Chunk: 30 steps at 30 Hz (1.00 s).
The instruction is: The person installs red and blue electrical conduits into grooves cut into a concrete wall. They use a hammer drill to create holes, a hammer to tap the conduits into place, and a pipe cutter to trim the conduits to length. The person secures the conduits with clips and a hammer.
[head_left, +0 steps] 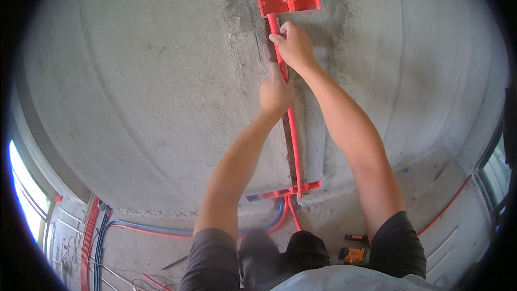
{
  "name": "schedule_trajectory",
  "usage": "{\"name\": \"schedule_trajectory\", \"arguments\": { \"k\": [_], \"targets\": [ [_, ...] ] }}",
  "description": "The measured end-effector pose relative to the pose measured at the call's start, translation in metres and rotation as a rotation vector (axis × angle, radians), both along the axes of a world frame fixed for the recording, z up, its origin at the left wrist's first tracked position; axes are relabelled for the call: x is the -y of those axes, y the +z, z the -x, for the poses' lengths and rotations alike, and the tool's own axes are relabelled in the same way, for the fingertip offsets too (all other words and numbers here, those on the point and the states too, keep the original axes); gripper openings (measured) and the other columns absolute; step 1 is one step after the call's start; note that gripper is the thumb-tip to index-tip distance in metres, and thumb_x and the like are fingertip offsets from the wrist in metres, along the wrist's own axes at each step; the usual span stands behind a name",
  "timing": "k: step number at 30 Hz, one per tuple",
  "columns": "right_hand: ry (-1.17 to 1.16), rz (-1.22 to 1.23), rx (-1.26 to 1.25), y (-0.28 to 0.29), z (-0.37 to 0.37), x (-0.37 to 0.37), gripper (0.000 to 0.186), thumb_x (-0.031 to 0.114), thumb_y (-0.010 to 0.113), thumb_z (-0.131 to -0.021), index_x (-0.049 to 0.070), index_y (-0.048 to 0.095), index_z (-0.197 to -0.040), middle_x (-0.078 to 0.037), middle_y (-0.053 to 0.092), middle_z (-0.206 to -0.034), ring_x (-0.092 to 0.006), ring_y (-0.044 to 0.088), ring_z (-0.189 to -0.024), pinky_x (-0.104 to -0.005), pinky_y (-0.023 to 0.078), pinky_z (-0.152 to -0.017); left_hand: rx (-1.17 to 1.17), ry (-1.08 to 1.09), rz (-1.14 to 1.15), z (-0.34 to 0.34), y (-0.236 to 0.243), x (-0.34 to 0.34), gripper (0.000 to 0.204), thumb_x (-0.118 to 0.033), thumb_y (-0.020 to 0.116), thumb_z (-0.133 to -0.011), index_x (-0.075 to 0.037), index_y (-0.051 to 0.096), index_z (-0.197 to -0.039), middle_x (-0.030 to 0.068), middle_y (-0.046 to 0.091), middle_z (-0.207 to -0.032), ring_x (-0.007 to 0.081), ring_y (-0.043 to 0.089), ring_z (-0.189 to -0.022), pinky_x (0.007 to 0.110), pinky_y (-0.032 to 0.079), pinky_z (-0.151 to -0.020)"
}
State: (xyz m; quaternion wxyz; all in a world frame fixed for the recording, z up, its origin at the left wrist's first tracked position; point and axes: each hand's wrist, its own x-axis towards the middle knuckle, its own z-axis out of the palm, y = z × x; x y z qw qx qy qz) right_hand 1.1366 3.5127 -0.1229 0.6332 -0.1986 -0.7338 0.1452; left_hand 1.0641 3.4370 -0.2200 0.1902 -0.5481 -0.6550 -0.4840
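Observation:
A red double wall box (pixel 289 0) is set into a recess high in the grey concrete wall (pixel 140 75). From its underside a red conduit pipe (pixel 294 145) runs straight down a chased groove in the wall. My right hand (pixel 293 43) is closed around the pipe just below the box. My left hand (pixel 276 92) grips or presses the same pipe a little lower. Near the floor the pipe meets a red horizontal piece (pixel 293 189).
Red and blue pipes (pixel 134 227) curve along the floor at the wall's foot and run off to the left. A small orange-and-black tool (pixel 354 255) lies on the floor at my right leg. Bright openings show at the far left and right edges.

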Motion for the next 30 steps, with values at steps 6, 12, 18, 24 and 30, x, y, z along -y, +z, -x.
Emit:
{"name": "schedule_trajectory", "arguments": {
  "k": [6, 12, 18, 24, 30],
  "targets": [
    [-0.017, 0.011, 0.001, 0.002, 0.002, 0.0, 0.032, 0.031, 0.082, -0.086, 0.004, 0.064, -0.087, -0.018, 0.07, -0.081, -0.0387, 0.069, -0.079, -0.0493, 0.051, -0.069, 0.011, -0.057, -0.059, 0.006, -0.003, -0.005, 0.041, -0.015, 0.072, -0.083, -0.005, 0.047, -0.113, 0.0232, 0.066, -0.078, 0.0479, 0.067, -0.075, 0.056, 0.051, -0.068],
    [-0.018, 0.022, -0.047, 0.003, 0.003, 0.004, 0.032, 0.032, 0.081, -0.086, 0.004, 0.065, -0.089, -0.017, 0.07, -0.081, -0.038, 0.069, -0.078, -0.0484, 0.052, -0.07, -0.025, -0.082, -0.178, 0.015, -0.008, -0.011, 0.044, -0.011, 0.071, -0.08, -0.004, 0.053, -0.119, 0.019, 0.065, -0.075, 0.043, 0.067, -0.071, 0.053, 0.051, -0.065],
    [0.004, 0.038, -0.085, -0.001, 0.005, 0.005, 0.032, 0.032, 0.081, -0.087, 0.004, 0.065, -0.089, -0.017, 0.07, -0.081, -0.038, 0.069, -0.078, -0.0484, 0.052, -0.07, -0.036, -0.078, -0.189, 0.01, -0.01, -0.005, 0.044, -0.012, 0.071, -0.081, -0.005, 0.054, -0.12, 0.0183, 0.066, -0.077, 0.0419, 0.068, -0.073, 0.052, 0.052, -0.066],
    [-0.035, -0.044, -0.103, -0.012, 0.011, -0.009, 0.038, 0.037, 0.081, -0.084, 0.003, 0.063, -0.088, -0.018, 0.07, -0.083, -0.0395, 0.069, -0.081, -0.0517, 0.052, -0.071, 0.035, -0.046, -0.095, 0.008, -0.014, -0.01, 0.05, -0.019, 0.072, -0.084, -0.009, 0.053, -0.129, 0.0214, 0.07, -0.093, 0.0457, 0.069, -0.085, 0.053, 0.055, -0.074],
    [-0.077, -0.034, -0.088, 0.02, 0.02, -0.016, 0.037, 0.03, 0.079, -0.084, 0.005, 0.065, -0.108, -0.023, 0.072, -0.099, -0.0436, 0.07, -0.094, -0.0521, 0.056, -0.081, -0.218, 0.084, -0.24, 0.021, -0.011, -0.027, 0.055, -0.027, 0.082, -0.083, -0.009, 0.058, -0.129, 0.0173, 0.072, -0.107, 0.0353, 0.072, -0.093, 0.046, 0.057, -0.081]
  ]
}}
